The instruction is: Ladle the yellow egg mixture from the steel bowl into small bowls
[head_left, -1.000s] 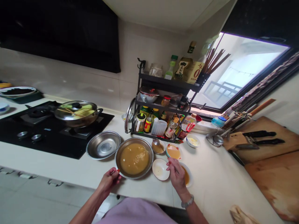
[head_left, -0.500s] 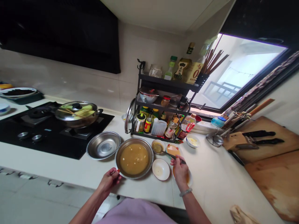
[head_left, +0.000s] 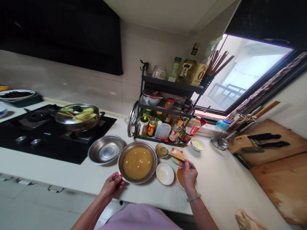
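Head view: left hand (head_left: pixel 112 185) pinches basin (head_left: pixel 119 162), right hand (head_left: pixel 188 174) clamps spoon (head_left: pixel 177 158); keep it level over your ten-o'clock dish (head_left: pixel 157 147).

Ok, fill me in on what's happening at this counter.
A person stands at the counter. The left hand grips the rim of a big bowl of brown liquid. The right hand holds a spoon, its tip in a small sauce bowl. A lidded pan sits on the stove.
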Available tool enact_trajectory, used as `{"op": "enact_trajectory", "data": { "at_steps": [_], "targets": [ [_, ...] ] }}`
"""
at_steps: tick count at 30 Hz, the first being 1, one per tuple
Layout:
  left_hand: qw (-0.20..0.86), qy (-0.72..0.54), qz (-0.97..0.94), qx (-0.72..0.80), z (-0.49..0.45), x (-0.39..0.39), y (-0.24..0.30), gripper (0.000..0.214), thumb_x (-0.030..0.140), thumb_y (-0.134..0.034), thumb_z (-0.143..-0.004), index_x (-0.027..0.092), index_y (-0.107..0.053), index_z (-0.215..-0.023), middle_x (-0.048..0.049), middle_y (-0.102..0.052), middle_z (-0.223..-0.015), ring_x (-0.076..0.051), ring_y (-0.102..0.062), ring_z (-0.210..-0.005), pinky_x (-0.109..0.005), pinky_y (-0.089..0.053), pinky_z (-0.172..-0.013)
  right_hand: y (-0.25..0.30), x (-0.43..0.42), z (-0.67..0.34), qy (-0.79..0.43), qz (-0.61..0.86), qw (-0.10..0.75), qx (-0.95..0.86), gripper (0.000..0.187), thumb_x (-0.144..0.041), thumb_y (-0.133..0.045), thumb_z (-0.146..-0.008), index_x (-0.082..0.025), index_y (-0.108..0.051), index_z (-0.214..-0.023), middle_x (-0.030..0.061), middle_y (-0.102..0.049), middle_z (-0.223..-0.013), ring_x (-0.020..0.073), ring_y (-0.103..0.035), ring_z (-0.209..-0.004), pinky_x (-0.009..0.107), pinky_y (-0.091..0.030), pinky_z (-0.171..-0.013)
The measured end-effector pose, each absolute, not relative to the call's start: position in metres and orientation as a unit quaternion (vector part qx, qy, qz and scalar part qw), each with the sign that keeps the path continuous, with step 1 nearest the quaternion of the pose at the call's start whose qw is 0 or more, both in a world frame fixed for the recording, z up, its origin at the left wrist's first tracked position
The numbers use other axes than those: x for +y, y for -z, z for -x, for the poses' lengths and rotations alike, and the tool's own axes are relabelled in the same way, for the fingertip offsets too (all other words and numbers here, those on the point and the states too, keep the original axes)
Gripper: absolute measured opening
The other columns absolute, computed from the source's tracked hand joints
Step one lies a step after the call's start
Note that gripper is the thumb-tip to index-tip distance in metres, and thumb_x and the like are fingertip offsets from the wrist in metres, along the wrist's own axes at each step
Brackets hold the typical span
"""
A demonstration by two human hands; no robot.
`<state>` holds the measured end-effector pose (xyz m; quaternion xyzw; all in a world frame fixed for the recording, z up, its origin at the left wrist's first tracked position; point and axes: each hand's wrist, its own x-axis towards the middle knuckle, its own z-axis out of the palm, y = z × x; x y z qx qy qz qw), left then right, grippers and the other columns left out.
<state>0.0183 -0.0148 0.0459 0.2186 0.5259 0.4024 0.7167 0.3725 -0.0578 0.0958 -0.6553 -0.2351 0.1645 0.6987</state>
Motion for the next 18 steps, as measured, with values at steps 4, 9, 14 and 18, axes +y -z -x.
{"op": "enact_trajectory", "data": {
  "at_steps": [4, 9, 14, 18],
  "targets": [
    [0.718, -0.406, -0.214, 0.524, -0.018, -0.014, -0.045, 0.036, 0.021, -0.083, -0.056, 0.018, -0.048, -0.066, 0.0031, -0.058, -0.054, -0.010, -0.057, -0.049, -0.019, -0.042, -0.046, -0.103, -0.060, -0.371, -0.176, 0.643, 0.709, -0.228, 0.027, -0.044, -0.059, -0.075, -0.019, -0.059, -0.086, -0.0002, -0.063, -0.055, 0.0188, -0.060, -0.047, 0.032, -0.051, -0.049],
    [0.717, -0.409, -0.206, 0.526, -0.019, -0.014, -0.042, 0.038, 0.022, -0.083, -0.056, 0.019, -0.047, -0.069, 0.0031, -0.059, -0.053, -0.010, -0.057, -0.049, -0.018, -0.041, -0.045, -0.118, -0.066, -0.362, -0.207, 0.614, 0.725, -0.234, 0.029, -0.043, -0.063, -0.074, -0.018, -0.059, -0.087, 0.0013, -0.065, -0.057, 0.0188, -0.060, -0.049, 0.031, -0.050, -0.048],
    [0.721, -0.407, -0.210, 0.519, -0.018, -0.015, -0.041, 0.040, 0.024, -0.084, -0.056, 0.019, -0.048, -0.070, 0.0025, -0.060, -0.052, -0.010, -0.055, -0.049, -0.018, -0.041, -0.045, -0.126, -0.070, -0.345, -0.239, 0.590, 0.721, -0.274, 0.031, -0.044, -0.065, -0.076, -0.018, -0.059, -0.090, 0.0034, -0.067, -0.061, 0.0190, -0.062, -0.050, 0.029, -0.049, -0.045],
    [0.721, -0.407, -0.211, 0.519, -0.017, -0.015, -0.040, 0.042, 0.026, -0.085, -0.053, 0.019, -0.047, -0.070, 0.0021, -0.061, -0.052, -0.010, -0.056, -0.049, -0.018, -0.041, -0.046, -0.125, -0.077, -0.327, -0.232, 0.585, 0.691, -0.356, 0.030, -0.044, -0.063, -0.083, -0.016, -0.062, -0.095, 0.0008, -0.066, -0.057, 0.0164, -0.061, -0.046, 0.029, -0.052, -0.049]
  ]
}}
